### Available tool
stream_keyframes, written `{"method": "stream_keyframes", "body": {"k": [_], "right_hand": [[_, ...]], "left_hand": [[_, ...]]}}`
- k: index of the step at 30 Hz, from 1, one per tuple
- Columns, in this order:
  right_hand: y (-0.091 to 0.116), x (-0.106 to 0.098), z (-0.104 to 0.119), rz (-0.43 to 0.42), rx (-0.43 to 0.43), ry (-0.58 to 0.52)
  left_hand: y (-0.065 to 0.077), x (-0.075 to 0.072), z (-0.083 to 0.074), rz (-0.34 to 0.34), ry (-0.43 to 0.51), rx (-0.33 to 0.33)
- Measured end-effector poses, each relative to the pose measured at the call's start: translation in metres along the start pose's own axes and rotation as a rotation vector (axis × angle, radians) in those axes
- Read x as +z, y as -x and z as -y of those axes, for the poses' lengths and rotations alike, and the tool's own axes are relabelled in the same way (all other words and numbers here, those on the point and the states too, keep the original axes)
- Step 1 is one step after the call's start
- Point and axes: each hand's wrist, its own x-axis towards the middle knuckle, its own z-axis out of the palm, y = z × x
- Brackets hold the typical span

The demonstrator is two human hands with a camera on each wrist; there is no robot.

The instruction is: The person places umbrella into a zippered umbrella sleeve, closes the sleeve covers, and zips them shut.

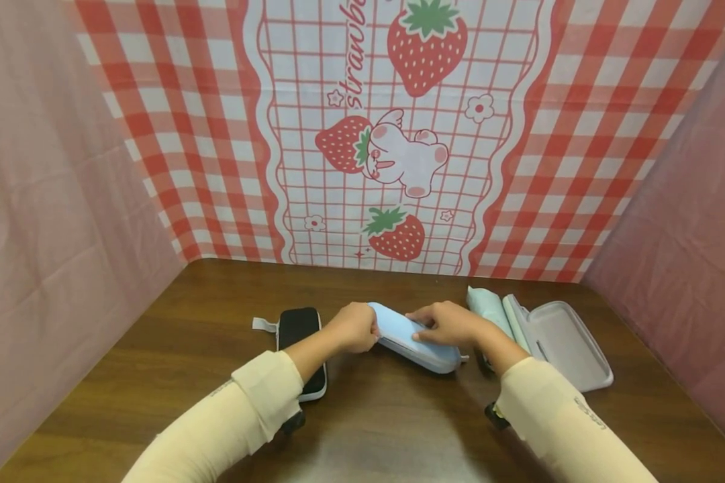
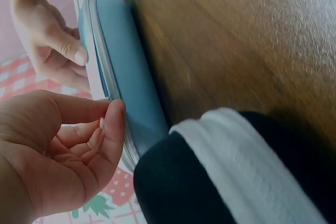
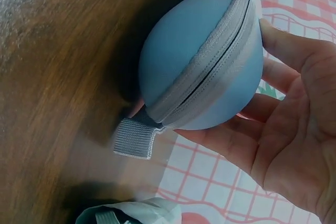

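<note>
A light blue zippered hard case (image 1: 411,335) lies slantwise on the wooden table between both hands. My left hand (image 1: 355,327) pinches the zipper pull between thumb and forefinger, on the long side of the case, as the left wrist view shows. The zipper (image 3: 215,61) is parted along a stretch toward the right end, where a grey fabric loop (image 3: 135,137) sticks out. With thumb and fingers spread across the top, my right hand (image 1: 450,323) grips the case and steadies it. The zipper pull itself is mostly hidden by the left fingertips.
Left of the blue case lies a black case (image 1: 299,329) with a grey edge and strap. To the right are an open pale grey case (image 1: 570,345) and a mint-coloured pouch (image 1: 489,308). A strawberry-patterned cloth (image 1: 399,147) hangs behind the table (image 1: 175,376).
</note>
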Motion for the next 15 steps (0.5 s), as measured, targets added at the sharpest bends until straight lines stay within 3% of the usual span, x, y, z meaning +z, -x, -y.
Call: {"method": "stream_keyframes", "body": {"k": [8,15], "right_hand": [[-0.0003,0.0032,0.0021,0.011,0.058,-0.111],[0.0016,0.0041,0.0068,-0.003,0.088,-0.219]], "left_hand": [[0.0013,0.0019,0.0015,-0.093,0.019,-0.096],[0.002,0.0014,0.004,-0.14,0.068,-0.113]]}}
